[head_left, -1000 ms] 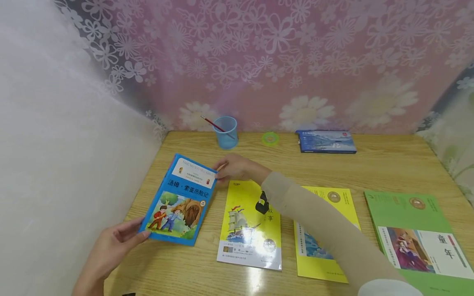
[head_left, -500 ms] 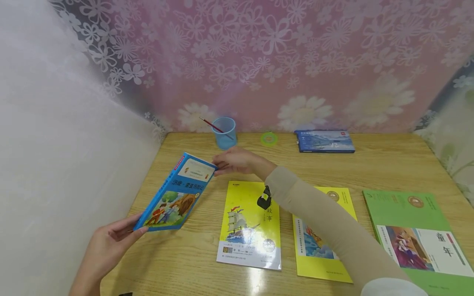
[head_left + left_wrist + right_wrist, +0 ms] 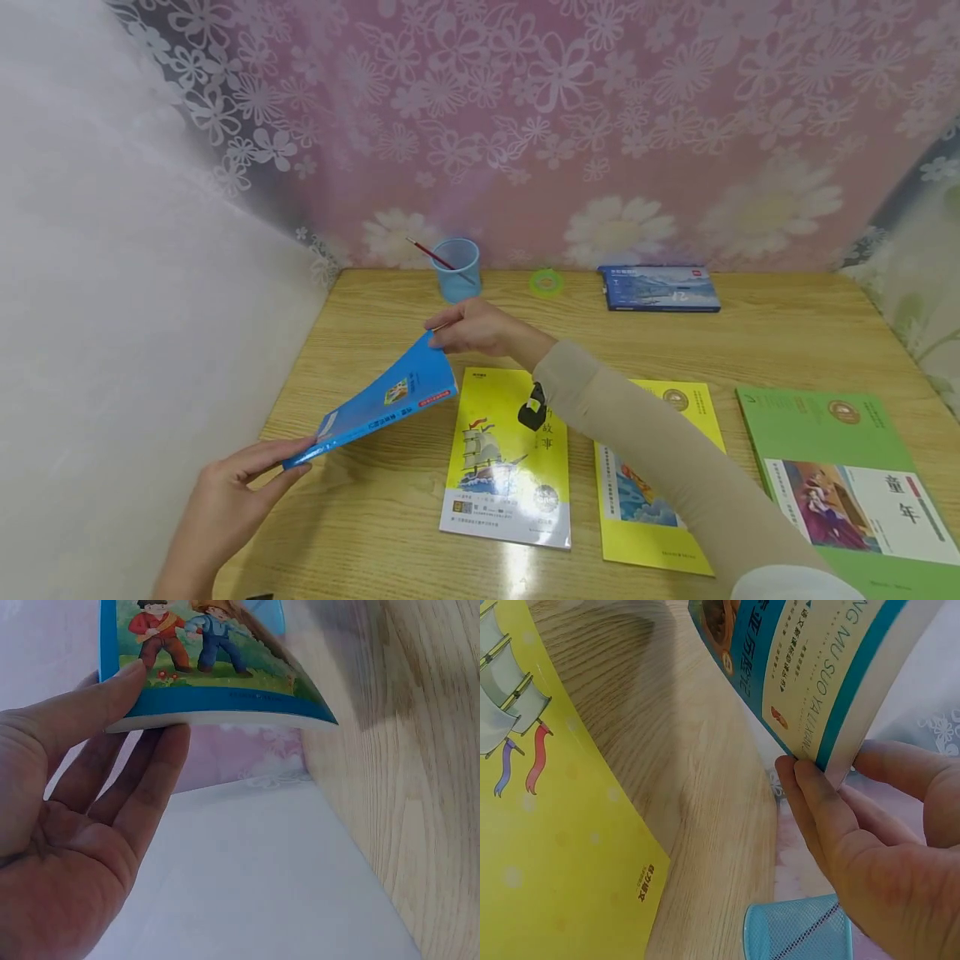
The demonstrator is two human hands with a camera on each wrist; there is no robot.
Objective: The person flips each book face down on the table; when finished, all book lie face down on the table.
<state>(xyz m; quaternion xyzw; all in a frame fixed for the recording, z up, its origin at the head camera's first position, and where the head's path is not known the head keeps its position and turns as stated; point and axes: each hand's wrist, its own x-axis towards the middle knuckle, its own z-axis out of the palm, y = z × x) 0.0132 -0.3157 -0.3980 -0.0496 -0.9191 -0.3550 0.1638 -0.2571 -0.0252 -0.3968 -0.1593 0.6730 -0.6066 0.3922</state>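
Note:
A blue paperback book (image 3: 386, 396) is raised over the left part of the desk, tilted so its spine and blue back cover face the head view. My left hand (image 3: 228, 500) pinches its near left corner, with the thumb on the illustrated front cover (image 3: 210, 652) in the left wrist view. At the far right corner my right hand (image 3: 480, 327) pinches it between thumb and fingers. In the right wrist view, its fingertips press the white-and-blue end of the cover (image 3: 802, 682). Just right of the held book lies a yellow book (image 3: 506, 458) with a sailing ship.
A second yellow book (image 3: 660, 500) lies partly under my right forearm, and a green book (image 3: 832, 475) is farther right. Along the back stand a blue mesh cup (image 3: 459, 279) with a pencil, a green tape roll (image 3: 546, 282) and a blue box (image 3: 660, 288). A wall borders the left.
The blue book has turned over between my hands, from its front cover facing the head view to its spine and back cover. Both hands stay near the same places.

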